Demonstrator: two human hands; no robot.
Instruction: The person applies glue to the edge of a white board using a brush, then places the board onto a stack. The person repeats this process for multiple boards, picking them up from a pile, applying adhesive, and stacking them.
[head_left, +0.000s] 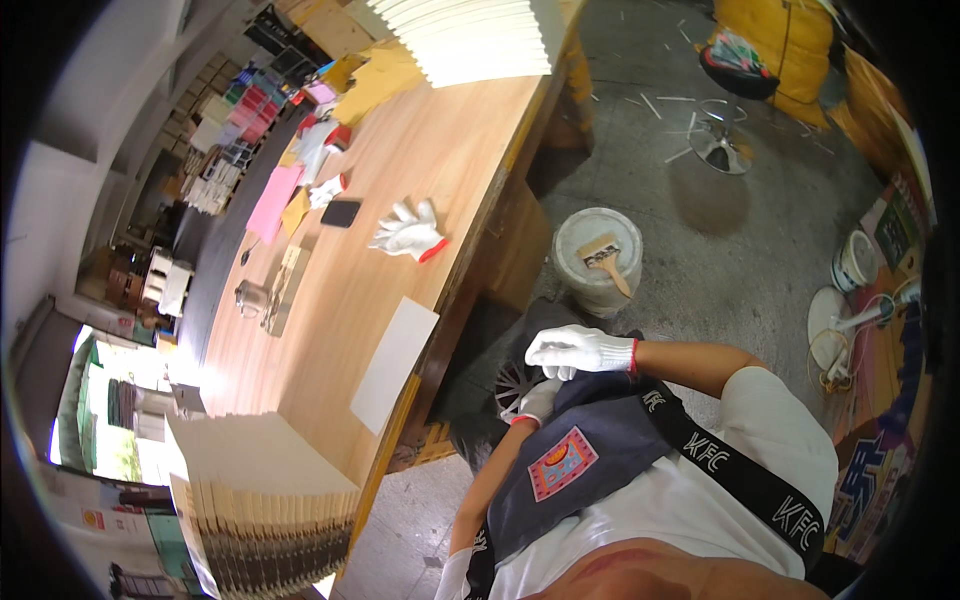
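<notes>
My right hand [583,351], in a white knit glove with a red cuff, is above my lap with its fingers curled in. Its palm is turned from view, so anything inside is hidden. Lower and to the left, my left hand [537,402], gloved in white too, rests against the dark apron [520,490]. Its fingertips are partly covered, and I cannot tell what they touch. Nearest to both hands on the table is a blank white sheet [394,364] along the edge. A spare white glove [411,232] lies farther up the table.
The wooden table [340,290] carries a fanned stack of boards [270,510], a white stack [470,40], a phone [340,213] and a metal cup [250,298]. A brush [606,262] lies on a white bucket [570,280]. A stool [720,140] stands beyond.
</notes>
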